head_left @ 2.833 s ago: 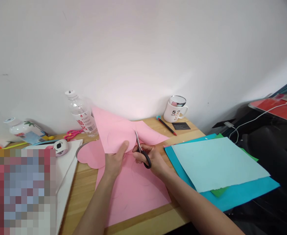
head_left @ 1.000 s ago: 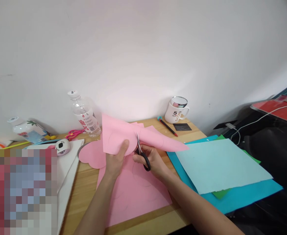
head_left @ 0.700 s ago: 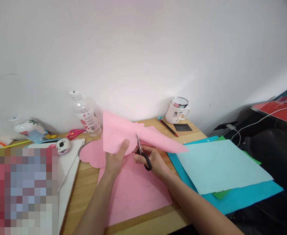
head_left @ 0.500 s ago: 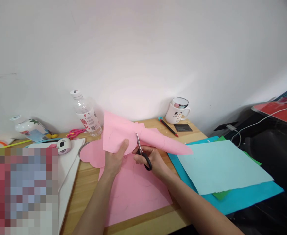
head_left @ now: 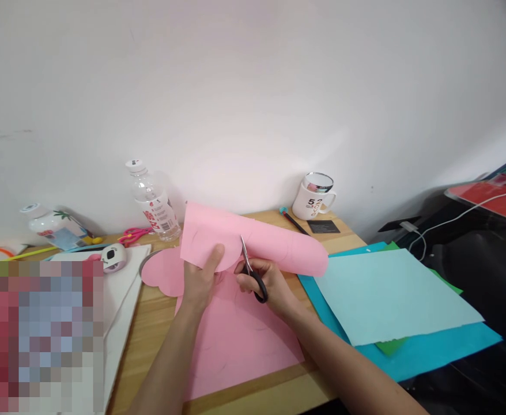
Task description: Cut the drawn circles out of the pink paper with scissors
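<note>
My left hand point(head_left: 203, 275) grips the lower edge of a pink paper sheet point(head_left: 205, 230), thumb on the front and fingers hidden behind. Curved pencil lines show on the sheet, and its right part curls over into a roll. In my right hand point(head_left: 267, 278) is a pair of scissors point(head_left: 258, 285) with black handles. Their blades point up at the paper, along the edge of a rounded cut. Beneath both hands lies another pink sheet point(head_left: 244, 357) with faint pencil marks. A pink scalloped paper shape point(head_left: 162, 274) rests to the left of my left hand.
Behind stand a plastic bottle point(head_left: 155, 207) and a white mug point(head_left: 313, 199), with a pencil point(head_left: 294, 221) and a black card point(head_left: 323, 226) nearby. Pink scissors point(head_left: 135, 234) and a tape dispenser point(head_left: 113, 257) lie left. Light blue paper point(head_left: 395, 294) overlaps the right table edge.
The right part of the held pink sheet has curled from a pointed flap into a rounder roll. Both hands and the scissors stay nearly in place.
</note>
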A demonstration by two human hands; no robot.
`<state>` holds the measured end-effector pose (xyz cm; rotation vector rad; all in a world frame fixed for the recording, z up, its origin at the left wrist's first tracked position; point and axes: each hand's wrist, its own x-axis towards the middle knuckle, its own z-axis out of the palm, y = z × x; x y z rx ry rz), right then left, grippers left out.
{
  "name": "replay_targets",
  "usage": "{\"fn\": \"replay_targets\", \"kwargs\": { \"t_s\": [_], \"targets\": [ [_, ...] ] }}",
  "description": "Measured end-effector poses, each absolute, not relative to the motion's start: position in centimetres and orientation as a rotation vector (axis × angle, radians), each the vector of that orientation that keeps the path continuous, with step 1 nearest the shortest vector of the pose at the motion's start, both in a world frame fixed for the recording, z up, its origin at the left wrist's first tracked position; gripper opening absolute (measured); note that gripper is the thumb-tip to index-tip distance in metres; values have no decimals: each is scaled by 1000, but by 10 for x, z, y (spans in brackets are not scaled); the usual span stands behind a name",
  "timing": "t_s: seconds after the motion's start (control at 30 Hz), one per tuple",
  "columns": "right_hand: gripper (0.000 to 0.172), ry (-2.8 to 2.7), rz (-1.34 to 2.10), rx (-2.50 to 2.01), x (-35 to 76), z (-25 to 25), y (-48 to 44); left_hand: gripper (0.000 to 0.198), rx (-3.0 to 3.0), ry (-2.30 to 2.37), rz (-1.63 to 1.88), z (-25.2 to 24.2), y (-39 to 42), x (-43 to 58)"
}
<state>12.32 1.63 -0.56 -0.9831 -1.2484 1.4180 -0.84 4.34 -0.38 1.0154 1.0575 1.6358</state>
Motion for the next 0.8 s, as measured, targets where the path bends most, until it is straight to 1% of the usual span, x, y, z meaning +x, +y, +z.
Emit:
{"fn": "replay_targets", "kwargs": {
  "t_s": [0.07,0.23,0.47,0.8],
  "targets": [
    [35,-1237,1399,-971,122,-8,17,47,1023,1064,1651,-6,41,-3],
    [37,-1225,1399,-930,123,-9,18,34,1085,1118,1627,-13,36,6],
    [42,-1250,1405,-938,128,0,18,39,1174,1160,1613,-8,35,2],
    [40,-1238,1380,-910,127,-4,19,42,1191,1128,1590,-5,35,3]
  ]
}}
